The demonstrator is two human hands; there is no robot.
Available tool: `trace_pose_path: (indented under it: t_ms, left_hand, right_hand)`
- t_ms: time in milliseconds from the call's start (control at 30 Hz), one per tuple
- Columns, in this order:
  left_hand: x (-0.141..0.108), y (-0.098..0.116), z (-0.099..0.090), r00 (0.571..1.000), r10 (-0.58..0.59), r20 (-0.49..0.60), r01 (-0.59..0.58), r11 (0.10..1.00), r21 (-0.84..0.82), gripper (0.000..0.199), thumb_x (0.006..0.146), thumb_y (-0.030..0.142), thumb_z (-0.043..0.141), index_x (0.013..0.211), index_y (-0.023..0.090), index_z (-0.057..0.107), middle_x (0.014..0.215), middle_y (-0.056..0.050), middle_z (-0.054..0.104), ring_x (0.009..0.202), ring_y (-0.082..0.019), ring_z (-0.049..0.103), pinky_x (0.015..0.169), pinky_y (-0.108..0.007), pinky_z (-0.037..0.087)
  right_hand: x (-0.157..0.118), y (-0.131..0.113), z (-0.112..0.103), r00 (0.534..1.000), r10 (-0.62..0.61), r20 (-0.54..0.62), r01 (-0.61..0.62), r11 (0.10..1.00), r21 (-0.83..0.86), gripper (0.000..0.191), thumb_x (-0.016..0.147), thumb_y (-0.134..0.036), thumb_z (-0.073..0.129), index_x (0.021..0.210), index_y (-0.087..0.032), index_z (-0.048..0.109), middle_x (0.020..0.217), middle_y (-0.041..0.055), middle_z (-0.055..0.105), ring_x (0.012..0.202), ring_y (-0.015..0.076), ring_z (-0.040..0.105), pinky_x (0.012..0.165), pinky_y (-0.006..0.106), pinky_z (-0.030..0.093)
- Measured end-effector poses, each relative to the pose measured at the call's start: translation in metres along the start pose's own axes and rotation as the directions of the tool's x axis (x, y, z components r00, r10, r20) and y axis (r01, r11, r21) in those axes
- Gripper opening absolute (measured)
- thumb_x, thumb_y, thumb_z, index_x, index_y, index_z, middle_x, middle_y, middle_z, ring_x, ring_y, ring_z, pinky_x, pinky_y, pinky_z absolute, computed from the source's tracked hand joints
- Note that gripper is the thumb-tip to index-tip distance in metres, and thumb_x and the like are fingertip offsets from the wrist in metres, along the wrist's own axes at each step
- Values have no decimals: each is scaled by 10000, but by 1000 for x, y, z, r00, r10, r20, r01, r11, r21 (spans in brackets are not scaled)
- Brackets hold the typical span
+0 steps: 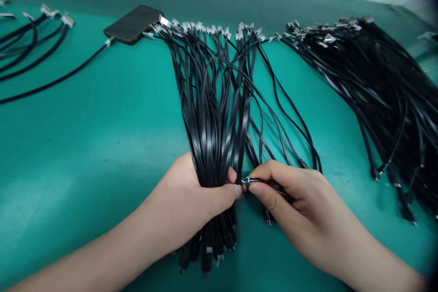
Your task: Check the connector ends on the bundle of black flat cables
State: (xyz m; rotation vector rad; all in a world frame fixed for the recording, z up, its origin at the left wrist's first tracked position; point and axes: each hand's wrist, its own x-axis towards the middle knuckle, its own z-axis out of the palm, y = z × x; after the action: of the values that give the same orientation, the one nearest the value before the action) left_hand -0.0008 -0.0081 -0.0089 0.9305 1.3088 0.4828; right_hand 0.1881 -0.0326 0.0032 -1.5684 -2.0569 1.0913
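A thick bundle of flat black cables (208, 137) lies lengthwise at the middle, metal connectors at its far end and black plugs at its near end. My left hand (201, 196) is wrapped round the bundle near the plugs, its thumb across the top. Just right of that thumb, my right hand (297, 200) pinches a small shiny metal-tipped tool (250, 181), perhaps pliers or cutters; its handles are mostly hidden in the palm. The tool's tip meets a cable at my left fingertips. Several loose black cables (280, 100) lie beyond my right hand.
A dark phone (134, 24) with a cable plugged in lies at the back left of the green table (85, 155). More black cables (34, 41) are at the far left. A large pile of black cables (383, 82) covers the right side.
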Motion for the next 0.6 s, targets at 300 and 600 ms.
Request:
trace_pose_path:
  t_ms: [300, 600]
  left_hand:
    - [1, -2, 1, 999, 16, 44, -12, 996, -84, 183, 687, 254, 765, 717, 213, 590, 681, 1, 685, 799, -247, 710, 637, -310, 490]
    - [3, -4, 1, 996, 82, 45, -80, 996, -45, 175, 708, 255, 758, 745, 205, 595, 699, 15, 669, 692, -169, 621, 622, -282, 465]
  right_hand:
    - [3, 1, -2, 971, 111, -211, -77, 984, 162, 220, 1008, -314, 503, 838, -221, 606, 582, -41, 512, 459, 109, 424, 393, 235, 316]
    - [3, 1, 3, 969, -89, -229, 152, 949, 274, 158, 1026, -275, 520, 935, -220, 637, 1021, 44, 631, 693, 119, 577, 614, 273, 490]
